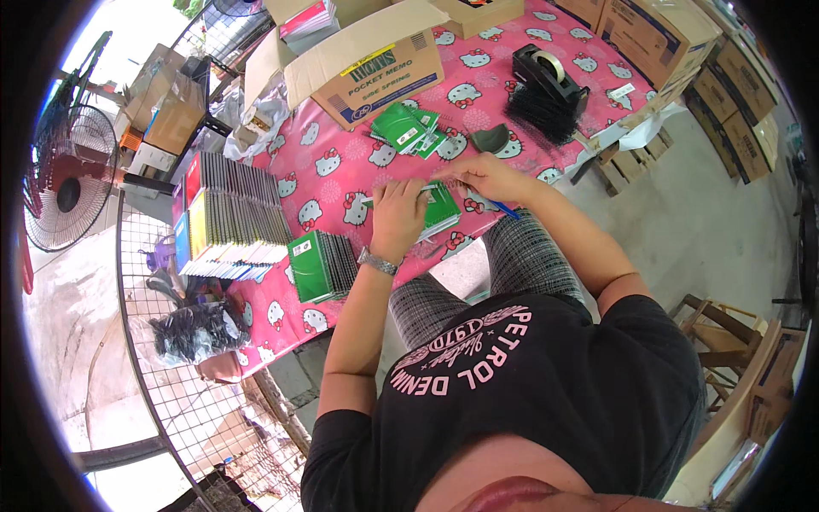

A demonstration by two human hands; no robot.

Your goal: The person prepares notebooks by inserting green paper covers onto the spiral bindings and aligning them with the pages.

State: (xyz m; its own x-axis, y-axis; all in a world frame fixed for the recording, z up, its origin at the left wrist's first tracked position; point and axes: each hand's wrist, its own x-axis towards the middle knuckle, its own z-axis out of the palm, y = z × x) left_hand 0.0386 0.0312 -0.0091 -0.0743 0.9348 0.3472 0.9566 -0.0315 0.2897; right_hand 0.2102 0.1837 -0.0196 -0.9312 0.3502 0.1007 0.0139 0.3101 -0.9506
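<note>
A small green spiral notebook [442,210] lies near the table's front edge, partly covered by my hands. My left hand [399,215], with a watch at the wrist, grips its left side, fingers closed over it. My right hand [488,177] is closed at the notebook's upper right, its fingertips near the far edge; what they pinch is too small to make out. A slim blue pen-like tool [505,210] sticks out from under the right palm. Just beyond my hands lie several more green notebooks [403,128]. By my left forearm stands a stack of green notebooks [317,266].
Long rows of spiral notebooks [235,218] stand at the left. An open cardboard box [375,72] is at the back. A tape dispenser [550,75], a bunch of thin black strands [544,115] and a dark curved piece [490,139] lie to the right. A fan [70,183] stands far left.
</note>
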